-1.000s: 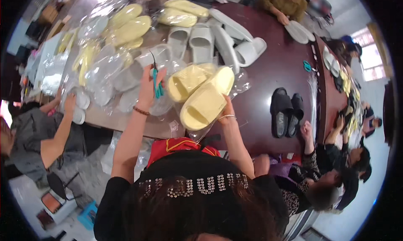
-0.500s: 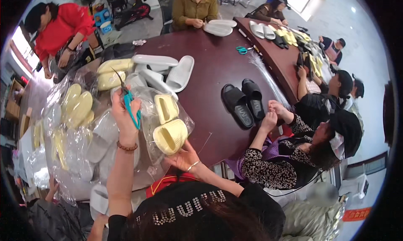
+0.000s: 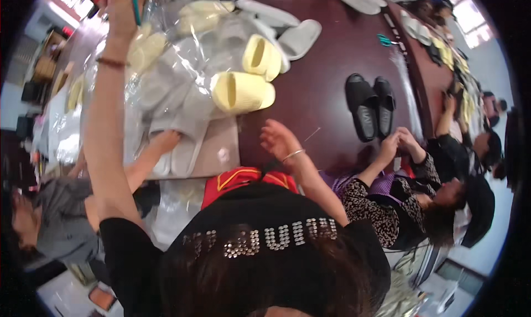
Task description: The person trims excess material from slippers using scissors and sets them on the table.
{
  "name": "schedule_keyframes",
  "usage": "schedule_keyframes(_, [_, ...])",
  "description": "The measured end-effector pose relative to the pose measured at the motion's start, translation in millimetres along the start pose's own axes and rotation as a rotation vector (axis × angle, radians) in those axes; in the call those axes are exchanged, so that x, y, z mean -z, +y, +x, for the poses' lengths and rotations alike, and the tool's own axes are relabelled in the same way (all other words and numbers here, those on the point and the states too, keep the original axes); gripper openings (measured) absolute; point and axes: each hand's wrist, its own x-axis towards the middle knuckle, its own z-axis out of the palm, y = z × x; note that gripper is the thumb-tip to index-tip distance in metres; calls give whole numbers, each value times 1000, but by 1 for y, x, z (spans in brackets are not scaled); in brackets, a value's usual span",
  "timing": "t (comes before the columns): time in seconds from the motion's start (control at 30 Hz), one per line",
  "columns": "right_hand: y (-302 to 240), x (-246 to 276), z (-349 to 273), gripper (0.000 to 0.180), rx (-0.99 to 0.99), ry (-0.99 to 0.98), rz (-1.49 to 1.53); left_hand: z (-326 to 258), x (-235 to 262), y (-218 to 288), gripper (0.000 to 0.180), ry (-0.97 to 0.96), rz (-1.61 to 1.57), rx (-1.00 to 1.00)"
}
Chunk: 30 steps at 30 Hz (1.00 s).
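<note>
My left hand point(image 3: 119, 4), partly cut off by the top edge, is closed round scissors with teal handles point(image 3: 135, 4). Beside it spreads a clear plastic bag point(image 3: 191, 32); whether my fingers also grip it I cannot tell. My right hand point(image 3: 279, 141) hovers over the near table edge, fingers loosely apart and holding nothing. A ribbed yellow slipper point(image 3: 243, 92) lies just beyond it, beside another yellow slipper point(image 3: 261, 56). Grey slippers point(image 3: 300, 39) are piled behind and to the left, some under plastic.
Black slippers point(image 3: 362, 109) stand on the dark red table point(image 3: 315, 90), in front of a co-worker's hands point(image 3: 395, 143). Another co-worker's hand point(image 3: 166, 143) touches a grey slipper at left. Teal-handled scissors point(image 3: 384, 40) lie farther back.
My left hand has swung up and away to the far left with the scissors. My right hand has come off the yellow slipper. The view has shifted too.
</note>
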Motion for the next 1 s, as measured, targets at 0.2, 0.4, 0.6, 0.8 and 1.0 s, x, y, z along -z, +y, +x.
schedule_keyframes(0.2, [-12,38,41,37,64,253,-174,-23,125,-26,40,247,254,236])
schedule_keyframes(0.4, [-23,2,103,41,293,214,-820,-57,246,-65,37,694,439,174])
schedule_keyframes(0.6, [-24,-54,149,69,732,155,-2026,-165,371,-128,31,1153,747,221])
schedule_keyframes(0.8, [-21,-20,202,52,804,262,-2000,-226,276,-133,38,1360,888,687])
schedule_keyframes(1.0, [-21,-45,190,26,988,194,-1864,-242,322,-122,32,731,1172,824])
